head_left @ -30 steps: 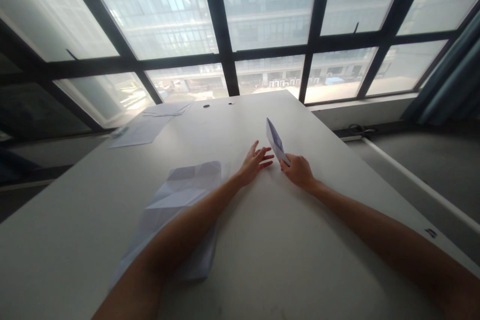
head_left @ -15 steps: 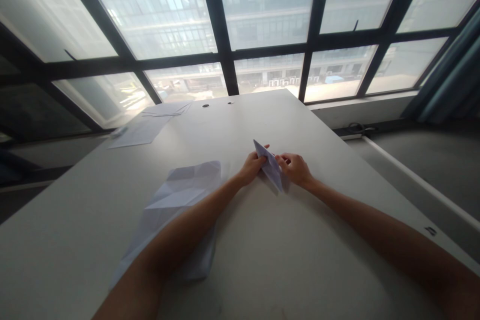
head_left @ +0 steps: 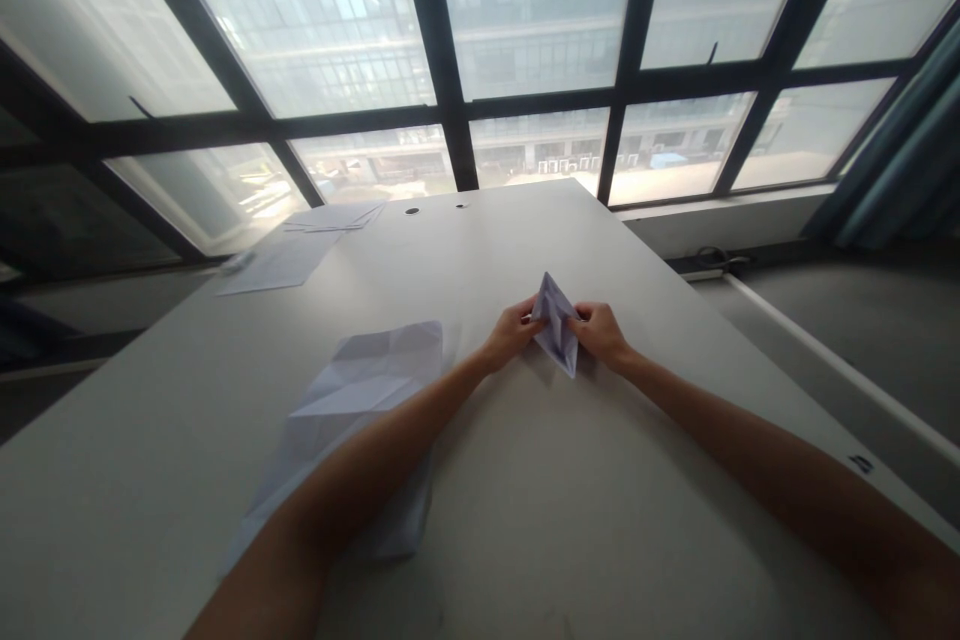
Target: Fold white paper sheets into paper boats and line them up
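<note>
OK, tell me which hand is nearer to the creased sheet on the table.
Left. The left hand is right of the creased sheet; the right hand is farther right, at the folded paper's far side.

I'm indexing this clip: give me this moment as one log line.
left hand: pinching folded paper | right hand: pinching its opposite side | creased sheet: lying on table, left of hands | loose sheets: table's far left

The left-hand grip, apart from the folded paper a second ago, now pinches its left side; the right-hand grip has shifted from its near end to its right side, spreading the folds
</note>
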Tool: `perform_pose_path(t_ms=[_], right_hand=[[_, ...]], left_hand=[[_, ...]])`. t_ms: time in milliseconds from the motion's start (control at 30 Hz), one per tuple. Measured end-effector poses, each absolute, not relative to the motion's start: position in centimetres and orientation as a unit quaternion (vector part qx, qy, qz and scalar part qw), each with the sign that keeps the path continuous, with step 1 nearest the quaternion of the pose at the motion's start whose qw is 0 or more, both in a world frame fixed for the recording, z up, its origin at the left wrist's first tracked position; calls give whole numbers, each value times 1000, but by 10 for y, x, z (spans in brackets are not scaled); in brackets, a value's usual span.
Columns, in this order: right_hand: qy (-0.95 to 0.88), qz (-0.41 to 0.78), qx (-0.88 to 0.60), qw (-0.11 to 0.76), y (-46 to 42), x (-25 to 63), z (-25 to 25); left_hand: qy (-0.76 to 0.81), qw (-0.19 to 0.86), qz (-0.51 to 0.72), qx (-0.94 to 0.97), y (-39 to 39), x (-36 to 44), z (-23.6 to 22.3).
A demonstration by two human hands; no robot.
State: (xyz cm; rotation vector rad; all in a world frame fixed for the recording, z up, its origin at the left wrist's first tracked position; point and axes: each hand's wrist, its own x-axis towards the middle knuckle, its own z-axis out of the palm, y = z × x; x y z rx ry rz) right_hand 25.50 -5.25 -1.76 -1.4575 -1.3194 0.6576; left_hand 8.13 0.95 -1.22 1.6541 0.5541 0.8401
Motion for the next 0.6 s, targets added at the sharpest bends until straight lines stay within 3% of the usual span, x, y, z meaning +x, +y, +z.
perform_pose_path(t_ms=[333, 600], right_hand=[[-423, 435, -546, 577, -54, 251, -12], [-379, 532, -467, 596, -56, 249, -9]], left_hand=[[281, 596, 361, 660, 6, 78, -8], [242, 706, 338, 573, 7, 76, -4]])
